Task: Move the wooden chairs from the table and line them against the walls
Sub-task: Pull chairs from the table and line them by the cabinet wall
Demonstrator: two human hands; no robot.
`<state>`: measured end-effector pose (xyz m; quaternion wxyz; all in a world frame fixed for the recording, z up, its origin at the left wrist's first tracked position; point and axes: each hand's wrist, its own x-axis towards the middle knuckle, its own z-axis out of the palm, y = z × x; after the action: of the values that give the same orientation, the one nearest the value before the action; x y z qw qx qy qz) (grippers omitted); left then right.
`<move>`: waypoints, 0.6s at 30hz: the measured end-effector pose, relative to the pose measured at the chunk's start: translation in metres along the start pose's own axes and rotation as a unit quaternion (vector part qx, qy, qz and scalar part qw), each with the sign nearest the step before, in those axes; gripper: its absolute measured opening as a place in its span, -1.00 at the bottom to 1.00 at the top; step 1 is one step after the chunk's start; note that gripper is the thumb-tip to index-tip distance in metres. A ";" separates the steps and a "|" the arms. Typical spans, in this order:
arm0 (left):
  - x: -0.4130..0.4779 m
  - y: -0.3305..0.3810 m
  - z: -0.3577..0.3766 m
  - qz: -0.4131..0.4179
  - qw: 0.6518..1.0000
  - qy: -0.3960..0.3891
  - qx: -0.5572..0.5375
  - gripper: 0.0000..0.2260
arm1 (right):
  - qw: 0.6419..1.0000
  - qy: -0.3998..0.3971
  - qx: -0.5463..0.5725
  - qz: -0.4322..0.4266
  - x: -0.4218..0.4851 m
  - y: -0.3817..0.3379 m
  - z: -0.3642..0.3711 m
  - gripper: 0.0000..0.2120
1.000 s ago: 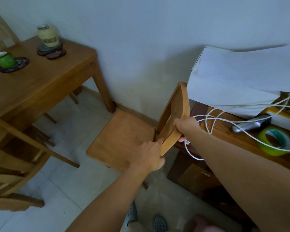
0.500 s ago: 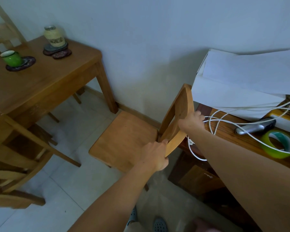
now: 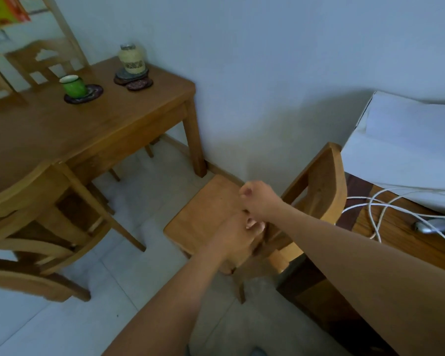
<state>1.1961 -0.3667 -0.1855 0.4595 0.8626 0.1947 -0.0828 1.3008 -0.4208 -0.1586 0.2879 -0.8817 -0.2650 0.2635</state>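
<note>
Pale blue walls [image 3: 254,60] and a light tiled floor [image 3: 144,201] frame the scene. Both hands hover over the seat of a wooden chair [image 3: 211,209], close together and perhaps touching: the right hand [image 3: 258,200] is curled into a loose fist gripping nothing, and the left hand [image 3: 235,233], just below it, has its fingers bent inward, also off the chair. That chair stands beside the wall, its curved backrest rising right of the hands. Further right, white cables [image 3: 375,214] lie on a dark wooden desk [image 3: 396,235]. Left of the hands stands a wooden table [image 3: 88,124] with a green cup [image 3: 73,86] and a woven jar [image 3: 132,59]; another wooden chair [image 3: 49,227] is tucked at its near side.
</note>
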 end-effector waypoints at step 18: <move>-0.095 -0.230 -0.294 -0.031 0.990 0.129 0.039 -0.76 | 0.966 -0.130 0.219 0.040 0.084 -0.289 0.243 -0.74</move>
<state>1.0041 -0.0337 -0.1642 0.3938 0.8770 0.2753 0.0077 1.1198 -0.0795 -0.1669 0.4264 -0.7654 -0.2005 0.4384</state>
